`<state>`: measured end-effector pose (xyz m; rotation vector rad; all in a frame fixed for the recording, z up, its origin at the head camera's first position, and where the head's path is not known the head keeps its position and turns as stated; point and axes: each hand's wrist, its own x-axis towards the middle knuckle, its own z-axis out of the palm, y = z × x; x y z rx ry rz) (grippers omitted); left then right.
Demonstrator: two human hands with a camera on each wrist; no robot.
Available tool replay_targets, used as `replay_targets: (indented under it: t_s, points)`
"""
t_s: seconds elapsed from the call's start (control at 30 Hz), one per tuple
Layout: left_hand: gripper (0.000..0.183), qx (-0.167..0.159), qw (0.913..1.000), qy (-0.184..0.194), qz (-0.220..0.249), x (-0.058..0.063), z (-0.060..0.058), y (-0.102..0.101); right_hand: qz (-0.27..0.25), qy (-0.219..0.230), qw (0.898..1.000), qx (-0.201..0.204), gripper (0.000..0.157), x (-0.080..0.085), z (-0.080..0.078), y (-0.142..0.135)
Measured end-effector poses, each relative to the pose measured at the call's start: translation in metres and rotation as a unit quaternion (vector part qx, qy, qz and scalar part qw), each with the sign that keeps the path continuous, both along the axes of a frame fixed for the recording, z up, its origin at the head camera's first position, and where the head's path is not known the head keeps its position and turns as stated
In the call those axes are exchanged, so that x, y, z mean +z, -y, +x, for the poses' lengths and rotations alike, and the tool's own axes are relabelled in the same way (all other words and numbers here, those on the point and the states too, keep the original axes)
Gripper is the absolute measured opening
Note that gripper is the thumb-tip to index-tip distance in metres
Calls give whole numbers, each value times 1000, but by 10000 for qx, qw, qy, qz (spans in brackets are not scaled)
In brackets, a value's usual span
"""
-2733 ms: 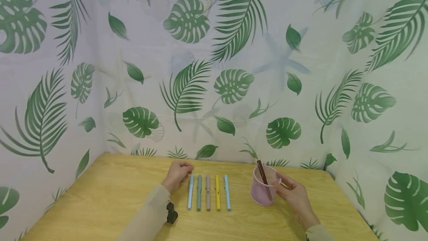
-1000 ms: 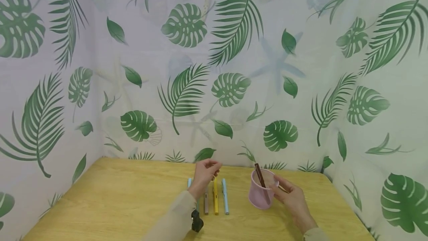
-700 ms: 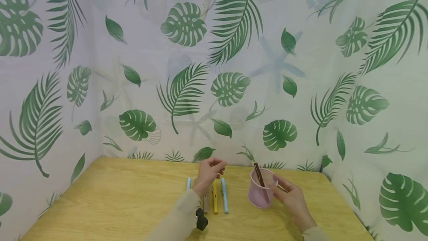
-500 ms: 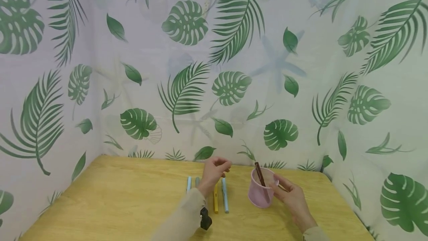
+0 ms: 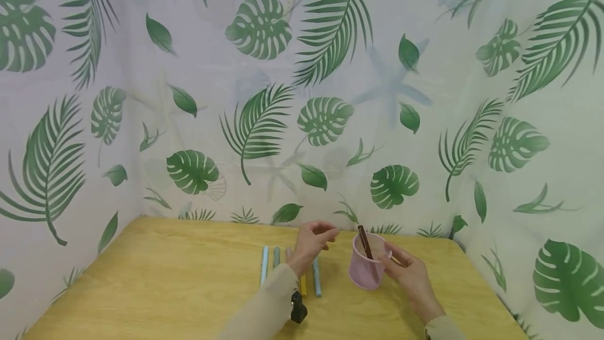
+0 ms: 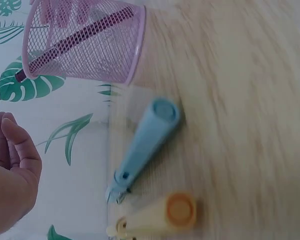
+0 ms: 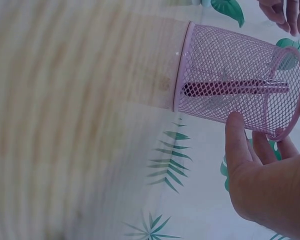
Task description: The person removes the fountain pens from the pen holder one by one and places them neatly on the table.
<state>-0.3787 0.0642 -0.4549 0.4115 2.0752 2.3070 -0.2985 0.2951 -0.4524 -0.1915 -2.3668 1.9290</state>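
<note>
My left hand (image 5: pixel 311 244) hovers over the far ends of a row of capped pens, its fingers loosely bent and nothing in them. From the left the row runs light blue pen (image 5: pixel 264 265), green pen (image 5: pixel 276 257), mauve pen mostly hidden by the hand, yellow pen (image 5: pixel 303 285) and another light blue pen (image 5: pixel 317 280). My right hand (image 5: pixel 411 278) holds the pink mesh pen holder (image 5: pixel 360 273) by its right side, thumb and fingers at the rim. A dark brown pen (image 5: pixel 364 240) leans inside, its upper end above the rim.
The wooden table (image 5: pixel 189 272) extends on both sides of the pens. Behind it hangs a leaf-print cloth (image 5: pixel 269 188), with more of it at left and right. A small black device (image 5: pixel 298 308) sits on the left wrist.
My left hand has moved rightward from beside the leftmost pen, across the row, to the right-hand pens. The right hand stays on the pen holder, which keeps its place.
</note>
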Motion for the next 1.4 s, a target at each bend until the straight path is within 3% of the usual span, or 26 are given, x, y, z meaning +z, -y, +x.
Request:
replay_targets:
  t_s: [0.4, 0.67, 0.8, 0.97, 1.23, 1.4]
  points:
    - [20, -11, 9999, -111, -8, -1, 0, -22, -44, -42, 10000, 4, 60, -2, -2, 1]
    - [18, -36, 9997, -157, -157, 3, 2, -26, -5, -9, 10000, -9, 59, -4, -4, 0]
    - [24, -173, 9996, -113, -212, -4, -4, -31, -82, -24, 10000, -13, 60, -5, -3, 0]
    - [34, -172, 9992, -68, -347, -3, -2, -39, -124, 49, 9999, -7, 62, -4, 0, 2]
    - [39, 12, 9980, -254, -572, 2, 3, -61, -40, 76, 10000, -42, 59, -2, -2, -1]
    - [32, 405, 9962, -331, -699, 7, 8, -72, -79, 68, 9999, -5, 59, -1, -2, -1]
